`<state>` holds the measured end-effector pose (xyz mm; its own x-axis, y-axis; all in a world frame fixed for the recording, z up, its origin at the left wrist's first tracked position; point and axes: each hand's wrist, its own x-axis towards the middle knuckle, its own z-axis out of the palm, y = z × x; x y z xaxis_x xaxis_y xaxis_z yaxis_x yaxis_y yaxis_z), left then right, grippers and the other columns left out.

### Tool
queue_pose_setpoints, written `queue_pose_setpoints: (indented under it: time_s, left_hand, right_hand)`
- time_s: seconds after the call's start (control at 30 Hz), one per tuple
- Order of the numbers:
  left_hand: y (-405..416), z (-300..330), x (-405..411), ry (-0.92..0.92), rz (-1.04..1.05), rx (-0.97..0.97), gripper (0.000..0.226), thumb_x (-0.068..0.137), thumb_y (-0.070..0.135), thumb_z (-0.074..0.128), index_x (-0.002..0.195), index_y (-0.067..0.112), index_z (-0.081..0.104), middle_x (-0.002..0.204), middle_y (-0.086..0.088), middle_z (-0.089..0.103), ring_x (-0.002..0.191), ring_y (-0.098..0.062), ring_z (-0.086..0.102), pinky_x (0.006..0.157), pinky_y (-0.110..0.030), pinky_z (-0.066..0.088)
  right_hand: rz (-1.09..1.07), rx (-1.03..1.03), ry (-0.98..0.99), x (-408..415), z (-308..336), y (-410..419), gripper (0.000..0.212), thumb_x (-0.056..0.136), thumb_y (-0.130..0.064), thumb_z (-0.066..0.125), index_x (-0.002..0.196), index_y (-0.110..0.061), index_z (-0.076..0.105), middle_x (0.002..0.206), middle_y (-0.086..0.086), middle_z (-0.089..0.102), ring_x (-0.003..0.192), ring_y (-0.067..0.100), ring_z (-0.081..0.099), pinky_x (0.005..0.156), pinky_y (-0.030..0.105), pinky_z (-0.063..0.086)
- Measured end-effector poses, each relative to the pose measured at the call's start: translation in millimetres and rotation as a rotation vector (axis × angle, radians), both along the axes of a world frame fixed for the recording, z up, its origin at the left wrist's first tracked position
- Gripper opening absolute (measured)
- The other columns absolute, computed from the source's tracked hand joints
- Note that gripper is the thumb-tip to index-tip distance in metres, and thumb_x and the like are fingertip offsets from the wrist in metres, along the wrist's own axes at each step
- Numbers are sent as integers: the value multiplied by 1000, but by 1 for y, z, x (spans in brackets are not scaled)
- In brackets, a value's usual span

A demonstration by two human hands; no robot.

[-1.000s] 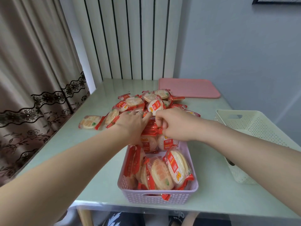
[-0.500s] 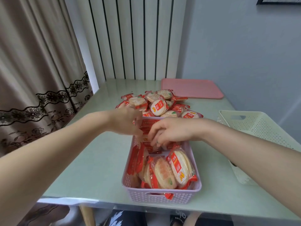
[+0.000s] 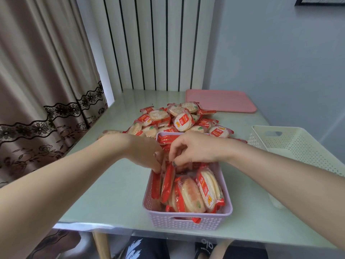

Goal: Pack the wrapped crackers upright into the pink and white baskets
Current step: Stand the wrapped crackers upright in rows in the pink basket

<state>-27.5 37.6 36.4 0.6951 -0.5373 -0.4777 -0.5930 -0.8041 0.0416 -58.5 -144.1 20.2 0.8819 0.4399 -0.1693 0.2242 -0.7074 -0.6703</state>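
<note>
A pink basket (image 3: 186, 220) stands at the table's near edge, holding several red-and-clear wrapped crackers (image 3: 192, 193) on edge. Behind it lies a loose pile of wrapped crackers (image 3: 175, 118). My left hand (image 3: 143, 152) reaches into the basket's left side, its fingers pressed against the upright packets there. My right hand (image 3: 194, 148) hovers over the basket's middle, with thumb and fingers pinching the top of a red packet (image 3: 182, 166). The white basket (image 3: 295, 146) sits to the right, partly behind my right forearm.
A flat pink tray (image 3: 220, 100) lies at the back right of the pale green table (image 3: 115, 193). A curtain hangs at the left, a striped panel and a grey wall behind. A person's legs show under the table's near edge.
Both hands have come back from the pile to the pink basket and dropped into it. The head camera has tipped slightly.
</note>
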Motion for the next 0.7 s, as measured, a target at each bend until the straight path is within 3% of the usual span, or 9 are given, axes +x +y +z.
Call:
queue_pose_setpoints:
  time_s: [0.1, 0.17, 0.23, 0.3, 0.37, 0.43, 0.57, 0.7]
  left_hand:
    - [-1, 2, 1, -26, -20, 13, 11, 90, 36, 63, 100, 33, 65, 111, 4, 55, 104, -18, 53, 87, -33, 49]
    - [-4, 3, 1, -30, -24, 47, 22, 91, 35, 61, 113, 31, 66, 118, 2, 55, 107, -20, 51, 90, -34, 48]
    - [-4, 5, -1, -38, -38, 56, 29, 93, 33, 60, 121, 29, 65, 118, 2, 54, 109, -20, 49, 89, -32, 46]
    - [-2, 6, 1, -50, -47, 13, 27, 93, 30, 61, 119, 30, 66, 104, 10, 52, 106, -18, 50, 83, -30, 44]
    - [1, 6, 4, -64, -47, -46, 22, 92, 29, 61, 114, 30, 66, 94, 14, 48, 100, -17, 52, 82, -31, 46]
    - [5, 6, 8, -75, -42, -104, 15, 91, 27, 61, 105, 31, 65, 96, 10, 55, 98, -19, 57, 87, -38, 51]
    - [9, 12, 14, -87, -6, -183, 10, 92, 20, 57, 98, 27, 60, 98, 4, 65, 92, -21, 62, 85, -44, 54]
    - [12, 12, 23, 6, 82, -335, 11, 90, 6, 49, 90, 17, 52, 77, 0, 76, 71, -19, 73, 79, -48, 59]
  right_hand:
    - [2, 48, -21, 0, 6, -9, 19, 83, -9, 74, 96, -22, 77, 88, -7, 77, 84, 19, 73, 78, 32, 60]
    - [45, 17, 41, -3, 6, -7, 32, 84, -8, 73, 107, -29, 75, 88, -19, 74, 81, 11, 71, 79, 31, 58]
    - [98, -27, 64, -5, 4, 1, 37, 83, -7, 71, 112, -31, 75, 91, -14, 75, 78, 12, 68, 78, 32, 57]
    - [138, -75, 36, -6, -1, 7, 33, 82, -9, 71, 107, -29, 77, 96, -8, 75, 83, 16, 69, 80, 35, 57]
    - [135, -125, -20, -6, -3, 7, 22, 82, -12, 72, 99, -25, 78, 93, -18, 72, 85, 0, 66, 79, 23, 54]
    - [104, -150, -79, -6, -3, 6, 12, 83, -15, 73, 92, -22, 77, 86, -19, 71, 81, -3, 64, 73, 17, 51]
    - [26, -98, -181, 0, 8, -7, 8, 84, -14, 72, 86, -21, 75, 85, -11, 73, 79, 3, 65, 75, 23, 53]
    - [-134, 46, -237, 4, 21, -28, 6, 88, -5, 67, 87, -10, 68, 68, -16, 66, 57, -5, 57, 58, 16, 42]
